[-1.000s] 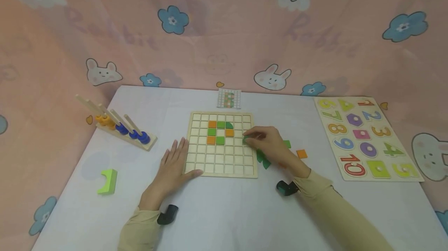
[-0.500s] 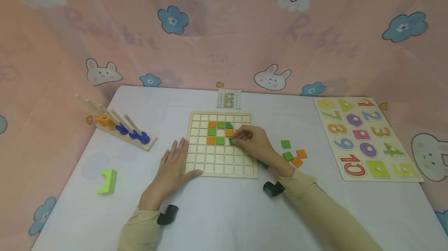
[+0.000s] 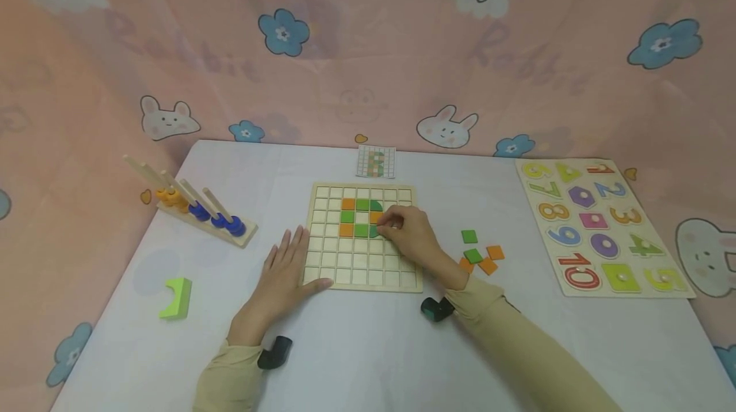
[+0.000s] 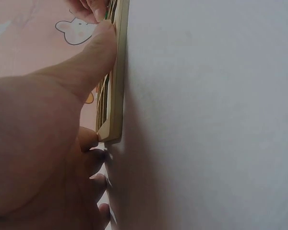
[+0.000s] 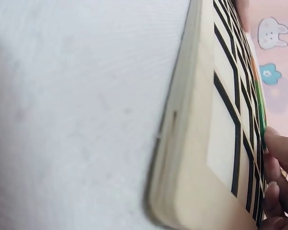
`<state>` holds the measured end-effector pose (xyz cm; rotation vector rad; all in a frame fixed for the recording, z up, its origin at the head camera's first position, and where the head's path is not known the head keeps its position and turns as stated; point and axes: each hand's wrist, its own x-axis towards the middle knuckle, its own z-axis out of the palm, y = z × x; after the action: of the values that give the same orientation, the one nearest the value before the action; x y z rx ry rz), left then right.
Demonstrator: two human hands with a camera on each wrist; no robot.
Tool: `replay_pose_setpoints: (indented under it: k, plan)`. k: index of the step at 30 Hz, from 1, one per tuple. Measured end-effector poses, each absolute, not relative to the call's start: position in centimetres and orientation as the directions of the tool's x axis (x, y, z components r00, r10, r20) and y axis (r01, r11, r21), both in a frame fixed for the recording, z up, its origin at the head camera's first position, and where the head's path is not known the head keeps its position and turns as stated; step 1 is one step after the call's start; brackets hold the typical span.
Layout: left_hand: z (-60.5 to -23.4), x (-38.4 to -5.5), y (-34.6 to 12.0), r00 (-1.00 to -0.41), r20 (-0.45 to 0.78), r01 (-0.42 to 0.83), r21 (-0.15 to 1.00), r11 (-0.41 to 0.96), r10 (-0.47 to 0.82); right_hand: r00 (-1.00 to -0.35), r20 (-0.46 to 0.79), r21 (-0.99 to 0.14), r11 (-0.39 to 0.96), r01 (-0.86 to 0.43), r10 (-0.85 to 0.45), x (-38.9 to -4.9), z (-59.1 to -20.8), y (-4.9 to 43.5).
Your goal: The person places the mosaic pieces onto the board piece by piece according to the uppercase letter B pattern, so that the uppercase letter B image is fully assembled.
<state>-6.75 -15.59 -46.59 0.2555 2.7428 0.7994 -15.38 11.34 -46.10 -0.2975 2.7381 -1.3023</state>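
Observation:
A wooden grid board lies flat with orange and green square tiles forming a ring. A dark green quarter-round tile sits at the ring's far right corner. My right hand has thumb and fingertips at a second green quarter-round tile in the ring's near right corner, pinching it close over its cell. In the right wrist view, the thumb touches the green edge. My left hand lies with straight fingers along the board's left side, its thumb on the near edge.
Loose green tiles and orange tiles lie right of the board. A pattern card is behind it. A number puzzle stands far right; a peg stacker and a lime-green block are at left.
My right hand has moved left from the board's right edge, carrying the green quarter-round tile to the ring's near right corner. My left hand has stayed in place.

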Motion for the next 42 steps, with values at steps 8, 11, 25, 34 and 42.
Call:
replay_pose_setpoints:
  k: [8, 11, 25, 34, 42]
  plan:
    - [-46.4, -6.8, -15.5, -0.948, -0.217, 0.081, 0.548, 0.832, 0.235, -0.983, -0.002, -0.771, 0.626, -0.117, -0.186, -15.4, -46.2, 11.4]
    - [-46.4, -6.8, -15.5, -0.948, -0.218, 0.079, 0.548, 0.833, 0.233, -0.981, 0.000, -0.780, 0.614, -0.121, -0.193, -15.4, -46.2, 11.8]
    - [-46.4, -6.8, -15.4, -0.946, -0.224, 0.076, 0.548, 0.833, 0.233, -0.958, -0.096, -0.727, 0.676, -0.118, -0.270, -14.8, -45.9, 19.4]
    - [-46.5, -6.7, -15.5, -0.946, -0.226, 0.077, 0.542, 0.837, 0.233, -0.925, -0.206, -0.644, 0.756, -0.118, -0.320, -14.2, -44.5, 25.0]
    - [-46.5, -6.7, -15.5, -0.948, -0.212, 0.088, 0.544, 0.834, 0.238, -0.920, -0.218, -0.645, 0.756, -0.115, -0.325, -13.9, -44.1, 27.7]
